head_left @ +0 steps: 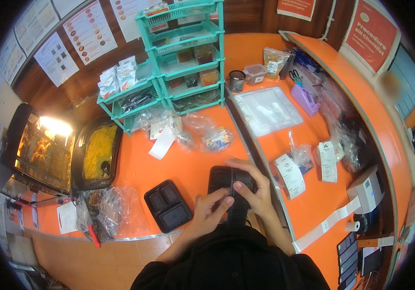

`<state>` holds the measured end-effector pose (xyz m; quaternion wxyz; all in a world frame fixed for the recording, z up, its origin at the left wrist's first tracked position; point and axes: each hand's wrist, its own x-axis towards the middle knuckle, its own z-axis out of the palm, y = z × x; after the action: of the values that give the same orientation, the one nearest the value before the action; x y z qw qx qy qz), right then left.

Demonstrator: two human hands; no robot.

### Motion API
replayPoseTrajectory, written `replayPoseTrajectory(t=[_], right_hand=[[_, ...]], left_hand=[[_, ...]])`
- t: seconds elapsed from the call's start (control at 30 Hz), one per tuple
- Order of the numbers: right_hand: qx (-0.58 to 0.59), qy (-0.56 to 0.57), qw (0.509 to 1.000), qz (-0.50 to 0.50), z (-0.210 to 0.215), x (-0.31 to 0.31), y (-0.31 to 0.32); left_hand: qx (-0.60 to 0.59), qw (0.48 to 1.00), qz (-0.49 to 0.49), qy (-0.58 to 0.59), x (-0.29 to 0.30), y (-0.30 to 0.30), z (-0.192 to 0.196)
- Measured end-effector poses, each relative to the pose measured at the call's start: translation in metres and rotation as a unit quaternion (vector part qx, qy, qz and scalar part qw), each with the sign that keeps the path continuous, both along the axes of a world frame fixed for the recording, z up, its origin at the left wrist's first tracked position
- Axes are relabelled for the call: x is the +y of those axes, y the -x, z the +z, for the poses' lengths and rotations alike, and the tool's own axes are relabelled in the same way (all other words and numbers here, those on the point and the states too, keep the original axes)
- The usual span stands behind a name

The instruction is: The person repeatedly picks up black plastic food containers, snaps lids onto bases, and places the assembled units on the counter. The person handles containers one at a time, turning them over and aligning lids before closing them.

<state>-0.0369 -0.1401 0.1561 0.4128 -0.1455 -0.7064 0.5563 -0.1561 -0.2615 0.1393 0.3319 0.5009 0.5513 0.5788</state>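
Close to my body, both hands are at a black, rounded, box-like thing (pixel 219 176); its exact kind is not clear. A line runs down its middle, and a dark strap-like strip hangs below it. My left hand (pixel 211 209) is closed, thumb and fingers drawn together at its lower left edge. My right hand (pixel 257 189) curves over its top and right side, thumb on the front and fingers wrapped round. To the left of my left hand, a black compartment tray (pixel 168 206) rests on the orange counter (pixel 142 169), with nothing in its sections.
Teal tiered racks (pixel 188 72) with packets stand at the back. A pan of yellow rice (pixel 99 152) and a lit food warmer (pixel 43 157) are at left. Bagged items with receipts (pixel 290 176), a printer (pixel 365 188) and a purple holder (pixel 305 99) sit right.
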Motion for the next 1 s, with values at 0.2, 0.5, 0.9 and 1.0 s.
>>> replayPoseTrajectory(t=[0.2,0.5,0.9,1.0], right_hand=[[0.016,-0.045,0.999,-0.021,-0.001,-0.002,-0.006],[0.054,-0.073,0.995,-0.039,0.005,-0.003,-0.012],[0.014,-0.137,0.986,-0.091,0.009,0.003,-0.023],[-0.070,-0.173,0.981,-0.062,0.013,0.009,-0.037]], left_hand=[[-0.035,0.999,-0.023,-0.002,-0.002,-0.007,0.008],[-0.027,0.997,-0.039,-0.063,0.003,-0.014,0.002],[0.054,0.997,-0.056,-0.027,0.009,-0.007,0.022],[0.178,0.982,-0.023,-0.053,0.017,0.004,0.008]])
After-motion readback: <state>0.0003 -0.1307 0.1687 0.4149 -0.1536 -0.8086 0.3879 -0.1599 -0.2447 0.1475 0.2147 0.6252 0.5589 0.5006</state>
